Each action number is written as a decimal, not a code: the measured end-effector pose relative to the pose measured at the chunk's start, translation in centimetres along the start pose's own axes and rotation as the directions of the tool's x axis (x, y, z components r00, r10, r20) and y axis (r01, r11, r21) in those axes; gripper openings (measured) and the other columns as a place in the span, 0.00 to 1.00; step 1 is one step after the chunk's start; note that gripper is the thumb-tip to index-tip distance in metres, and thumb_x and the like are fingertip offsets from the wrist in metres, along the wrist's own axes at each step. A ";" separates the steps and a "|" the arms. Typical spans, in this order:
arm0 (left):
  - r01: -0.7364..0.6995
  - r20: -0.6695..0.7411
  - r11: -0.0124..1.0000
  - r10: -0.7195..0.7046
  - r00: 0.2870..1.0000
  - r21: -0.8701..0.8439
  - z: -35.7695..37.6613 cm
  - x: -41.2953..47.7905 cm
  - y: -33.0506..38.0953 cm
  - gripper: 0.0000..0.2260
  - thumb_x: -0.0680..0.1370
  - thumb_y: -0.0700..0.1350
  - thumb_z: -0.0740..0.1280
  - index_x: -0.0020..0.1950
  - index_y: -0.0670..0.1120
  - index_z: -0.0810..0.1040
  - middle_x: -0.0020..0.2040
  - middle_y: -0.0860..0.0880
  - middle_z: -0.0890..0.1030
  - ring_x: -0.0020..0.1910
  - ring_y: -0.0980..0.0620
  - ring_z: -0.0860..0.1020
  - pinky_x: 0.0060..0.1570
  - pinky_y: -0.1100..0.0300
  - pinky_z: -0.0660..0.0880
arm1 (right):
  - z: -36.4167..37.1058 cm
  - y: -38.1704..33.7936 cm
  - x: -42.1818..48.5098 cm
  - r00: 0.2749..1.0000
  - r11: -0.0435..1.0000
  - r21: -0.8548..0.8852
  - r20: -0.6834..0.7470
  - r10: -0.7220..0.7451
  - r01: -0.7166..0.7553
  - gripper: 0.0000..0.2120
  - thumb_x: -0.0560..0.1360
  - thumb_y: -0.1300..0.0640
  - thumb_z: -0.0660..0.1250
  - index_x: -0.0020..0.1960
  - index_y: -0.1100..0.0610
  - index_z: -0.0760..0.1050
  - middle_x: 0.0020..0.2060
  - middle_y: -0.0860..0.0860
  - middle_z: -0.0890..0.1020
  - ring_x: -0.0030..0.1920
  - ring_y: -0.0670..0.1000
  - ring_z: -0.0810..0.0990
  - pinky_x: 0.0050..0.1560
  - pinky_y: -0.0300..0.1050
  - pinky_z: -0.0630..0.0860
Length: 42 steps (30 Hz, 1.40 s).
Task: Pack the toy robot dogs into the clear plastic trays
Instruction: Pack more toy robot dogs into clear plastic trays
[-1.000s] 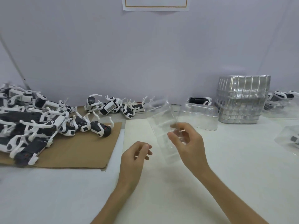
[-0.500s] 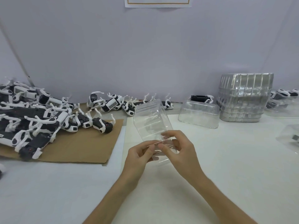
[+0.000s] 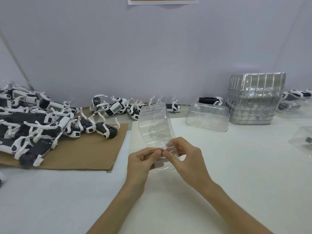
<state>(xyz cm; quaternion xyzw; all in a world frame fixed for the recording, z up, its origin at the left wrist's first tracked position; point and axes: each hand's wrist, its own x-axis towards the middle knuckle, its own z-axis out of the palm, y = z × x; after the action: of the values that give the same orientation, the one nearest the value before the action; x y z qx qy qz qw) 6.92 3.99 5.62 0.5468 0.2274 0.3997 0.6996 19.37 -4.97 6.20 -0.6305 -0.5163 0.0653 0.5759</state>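
A clear plastic tray (image 3: pixel 155 125) is held up in front of me above the white table, tilted away. My left hand (image 3: pixel 141 161) pinches its near edge with thumb and fingertips. My right hand (image 3: pixel 185 157) pinches the same edge just to the right, fingers curled behind the plastic. Black and white toy robot dogs (image 3: pixel 33 122) lie in a heap on a brown cardboard sheet (image 3: pixel 87 152) at the left. Several more toy dogs (image 3: pixel 116 108) lie along the wall behind the tray.
An upturned clear tray (image 3: pixel 207 119) with a toy dog (image 3: pixel 209 100) behind it sits at the back right. Beside it stands a tall stack of clear trays (image 3: pixel 255 98). Packed trays (image 3: pixel 300 139) lie at the right edge. A grey wall closes the back.
The tray came down and nearer to me. My left hand rose from below and took hold of its near edge beside my right hand.
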 end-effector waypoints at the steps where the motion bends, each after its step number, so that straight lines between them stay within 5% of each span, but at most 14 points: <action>1: 0.004 -0.008 1.000 -0.004 1.000 0.009 0.0 0.0 0.0 0.05 0.74 0.40 0.71 0.46 0.41 0.85 0.44 0.40 0.86 0.45 0.44 0.86 0.38 0.61 0.80 | 0.0 0.0 0.0 1.000 1.000 -0.004 0.003 0.001 -0.001 0.10 0.73 0.56 0.75 0.47 0.44 0.76 0.41 0.38 0.83 0.44 0.43 0.83 0.47 0.37 0.75; 7: 0.024 -0.045 0.998 -0.021 0.999 0.064 0.1 -0.1 0.1 0.03 0.76 0.39 0.72 0.44 0.42 0.86 0.42 0.41 0.86 0.43 0.43 0.86 0.38 0.60 0.81 | 0.0 0.3 0.0 0.999 0.999 -0.003 0.026 0.032 -0.032 0.10 0.74 0.57 0.74 0.46 0.44 0.75 0.39 0.39 0.84 0.43 0.45 0.83 0.42 0.36 0.74; 10: 0.031 -0.093 0.996 -0.023 0.995 0.086 0.2 -0.1 0.5 0.06 0.70 0.45 0.77 0.35 0.45 0.85 0.39 0.41 0.86 0.38 0.43 0.86 0.36 0.61 0.80 | 0.1 0.3 0.0 0.998 0.999 -0.005 0.027 0.048 -0.048 0.10 0.74 0.57 0.74 0.47 0.44 0.76 0.40 0.38 0.84 0.43 0.44 0.83 0.42 0.36 0.75; 13: 0.005 -0.153 0.994 0.013 0.988 0.112 0.0 0.0 0.7 0.16 0.62 0.51 0.79 0.24 0.48 0.74 0.32 0.42 0.82 0.31 0.45 0.83 0.32 0.60 0.79 | 0.1 0.1 0.1 0.999 0.999 -0.004 0.022 0.043 -0.043 0.10 0.74 0.56 0.74 0.49 0.43 0.77 0.41 0.38 0.84 0.43 0.44 0.82 0.42 0.35 0.75; 17: -0.028 -0.028 0.996 0.031 0.999 0.082 -0.3 0.2 0.8 0.14 0.65 0.54 0.76 0.31 0.47 0.77 0.36 0.43 0.82 0.35 0.46 0.83 0.36 0.60 0.79 | -0.2 -0.1 0.1 1.000 1.000 0.000 0.003 0.028 -0.028 0.12 0.74 0.56 0.75 0.50 0.43 0.76 0.41 0.39 0.84 0.43 0.44 0.83 0.42 0.34 0.74; 23: -0.042 0.136 0.997 0.032 0.990 0.072 -0.2 0.1 0.6 0.13 0.77 0.51 0.67 0.58 0.46 0.82 0.51 0.44 0.86 0.48 0.45 0.85 0.46 0.59 0.80 | -0.7 0.0 0.3 0.999 1.000 -0.005 -0.041 0.026 -0.027 0.11 0.74 0.58 0.74 0.51 0.46 0.76 0.40 0.40 0.83 0.44 0.45 0.82 0.43 0.35 0.75; 29: -0.015 0.017 0.996 0.014 1.000 0.083 -0.4 0.6 0.7 0.14 0.71 0.53 0.72 0.45 0.42 0.82 0.47 0.43 0.87 0.44 0.46 0.85 0.40 0.62 0.79 | -1.4 0.1 1.0 0.994 0.999 0.005 -0.100 0.049 -0.049 0.14 0.75 0.60 0.72 0.55 0.44 0.77 0.41 0.42 0.82 0.42 0.43 0.81 0.42 0.33 0.73; 34: -0.002 -0.044 0.997 0.005 0.999 0.080 -1.8 1.0 0.9 0.14 0.72 0.56 0.70 0.44 0.45 0.80 0.43 0.44 0.86 0.35 0.52 0.82 0.34 0.65 0.77 | -4.2 1.7 2.3 0.966 0.987 -0.103 -0.239 0.097 -0.125 0.18 0.78 0.63 0.68 0.63 0.46 0.75 0.43 0.45 0.80 0.42 0.42 0.77 0.45 0.31 0.71; 39: 0.054 -0.162 0.995 -0.067 0.985 -0.084 -2.0 1.3 0.9 0.16 0.73 0.58 0.68 0.39 0.46 0.76 0.35 0.49 0.82 0.29 0.56 0.76 0.31 0.65 0.74 | -5.0 2.9 2.3 0.960 0.937 -0.303 -0.263 0.094 -0.175 0.23 0.79 0.65 0.63 0.69 0.45 0.74 0.45 0.44 0.77 0.46 0.44 0.77 0.59 0.54 0.73; 42: 0.044 -0.239 0.981 -0.089 0.967 -0.188 -2.6 1.5 1.2 0.14 0.75 0.57 0.68 0.40 0.48 0.76 0.33 0.51 0.81 0.29 0.57 0.75 0.30 0.65 0.73 | -4.9 2.9 2.3 0.958 0.894 -0.427 -0.286 0.009 -0.136 0.25 0.76 0.67 0.67 0.67 0.45 0.77 0.46 0.45 0.77 0.47 0.50 0.77 0.61 0.49 0.65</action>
<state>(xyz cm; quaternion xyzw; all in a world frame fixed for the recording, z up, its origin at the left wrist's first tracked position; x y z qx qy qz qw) 5.51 6.82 6.17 0.4192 0.2934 0.4596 0.7259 25.41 -5.92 6.69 -0.7666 -0.4080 -0.1206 0.4809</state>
